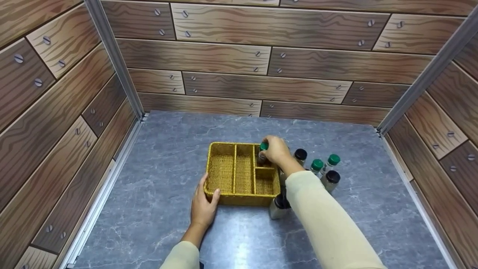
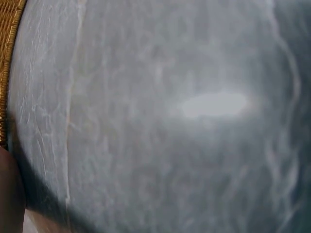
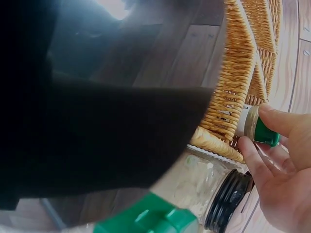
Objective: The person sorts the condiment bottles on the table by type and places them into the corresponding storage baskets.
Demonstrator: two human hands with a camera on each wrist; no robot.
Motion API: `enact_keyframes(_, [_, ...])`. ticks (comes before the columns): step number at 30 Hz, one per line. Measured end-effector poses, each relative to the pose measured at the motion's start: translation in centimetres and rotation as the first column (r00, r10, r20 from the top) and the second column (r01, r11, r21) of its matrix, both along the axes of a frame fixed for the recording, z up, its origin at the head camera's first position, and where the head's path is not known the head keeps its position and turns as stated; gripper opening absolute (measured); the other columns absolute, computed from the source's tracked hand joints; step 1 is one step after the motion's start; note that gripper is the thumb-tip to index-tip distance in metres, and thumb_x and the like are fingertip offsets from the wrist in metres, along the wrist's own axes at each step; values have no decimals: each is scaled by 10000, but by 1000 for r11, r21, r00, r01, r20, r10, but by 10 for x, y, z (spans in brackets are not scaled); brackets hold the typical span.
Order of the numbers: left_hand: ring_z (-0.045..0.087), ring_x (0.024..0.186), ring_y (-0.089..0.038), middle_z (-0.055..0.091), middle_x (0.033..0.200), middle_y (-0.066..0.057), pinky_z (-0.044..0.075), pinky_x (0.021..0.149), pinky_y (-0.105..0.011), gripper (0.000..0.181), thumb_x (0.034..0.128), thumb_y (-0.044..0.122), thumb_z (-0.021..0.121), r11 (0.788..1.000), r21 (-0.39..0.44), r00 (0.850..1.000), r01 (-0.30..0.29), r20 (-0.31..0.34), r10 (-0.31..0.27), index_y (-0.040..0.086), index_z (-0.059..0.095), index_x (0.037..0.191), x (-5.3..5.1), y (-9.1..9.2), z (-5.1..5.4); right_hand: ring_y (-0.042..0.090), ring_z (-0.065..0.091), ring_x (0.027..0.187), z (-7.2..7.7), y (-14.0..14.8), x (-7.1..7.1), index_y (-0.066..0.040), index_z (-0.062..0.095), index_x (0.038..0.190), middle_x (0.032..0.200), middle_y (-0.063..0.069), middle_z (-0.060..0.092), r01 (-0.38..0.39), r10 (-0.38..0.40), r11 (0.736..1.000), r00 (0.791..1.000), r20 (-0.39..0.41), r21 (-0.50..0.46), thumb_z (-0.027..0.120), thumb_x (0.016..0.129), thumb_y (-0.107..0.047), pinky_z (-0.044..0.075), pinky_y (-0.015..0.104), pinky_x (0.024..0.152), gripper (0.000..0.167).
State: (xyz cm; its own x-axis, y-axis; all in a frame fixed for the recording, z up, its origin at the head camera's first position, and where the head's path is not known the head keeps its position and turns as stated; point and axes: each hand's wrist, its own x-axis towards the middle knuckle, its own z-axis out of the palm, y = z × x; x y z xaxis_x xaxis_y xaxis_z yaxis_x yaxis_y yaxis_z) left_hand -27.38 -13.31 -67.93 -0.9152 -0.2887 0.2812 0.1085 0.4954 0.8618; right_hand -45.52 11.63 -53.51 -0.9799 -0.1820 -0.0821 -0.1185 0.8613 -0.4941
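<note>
left hand (image 1: 203, 209): holds basket (image 1: 244, 200) corner | right hand (image 1: 277, 151): pinches green-topped jar (image 1: 263, 146) in back right part | desk (image 1: 164, 160): more jars (image 1: 331, 179) beside basket

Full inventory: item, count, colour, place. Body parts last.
Basket: 1, golden-brown, centre
Held jar: 1, green cap, in the basket's far-right compartment
Loose green-capped jars: 2, green caps, right of the basket
Black-capped jars: at least 3, black caps, two right of the basket, one by its near-right corner; more may be hidden
Tabletop: 1, marbled grey, under everything
Plank-print walls: 3, brown, left, back, right
Corner posts: 2, grey, back corners
Edge rails: 2, pale grey, left and right edges
Left grip: 1, bare, on the basket's near-left corner
Right grip: 1, bare, on the held jar
Sleeves: 2, pale yellow, forearms
</note>
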Motion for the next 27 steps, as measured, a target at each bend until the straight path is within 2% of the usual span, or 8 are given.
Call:
enact_keyframes(9, [529,1505,-434,512,1664,-174,445,1225,-641,702,1033,351,704,1000,-10,1000,5,14,-5,239,409,1659,1,7,2,404,683,1272,3,7,1,-12,666,1422,1395,226,695,-1,1,999,1000,11,46,802,989,-177,590,500,1094,483])
enact_keyframes(15, [535,1498,-436,515,1661,-171,463,1200,-650,698,1033,327,715,1000,-21,1000,0,25,0,244,412,1657,1,5,3,402,666,1299,9,5,2,-26,603,1512,1464,239,640,1,-3,999,999,47,42,784,1004,-196,576,501,1115,566])
enact_keyframes(22, [536,1492,-447,514,1658,-181,465,1193,-655,699,1034,332,712,1000,-26,999,-7,38,8,244,412,1659,2,0,4,408,598,1374,23,6,10,-70,550,1564,1526,246,554,-48,48,999,996,73,-5,751,1027,-200,556,514,1116,588])
enact_keyframes(27, [528,1505,-434,503,1670,-171,460,1205,-644,695,1039,372,698,1000,-15,999,-9,52,10,275,403,1662,1,2,4,441,540,1454,35,14,17,-82,522,1583,1586,257,500,-118,120,993,989,81,-32,743,1033,-216,501,574,1193,607])
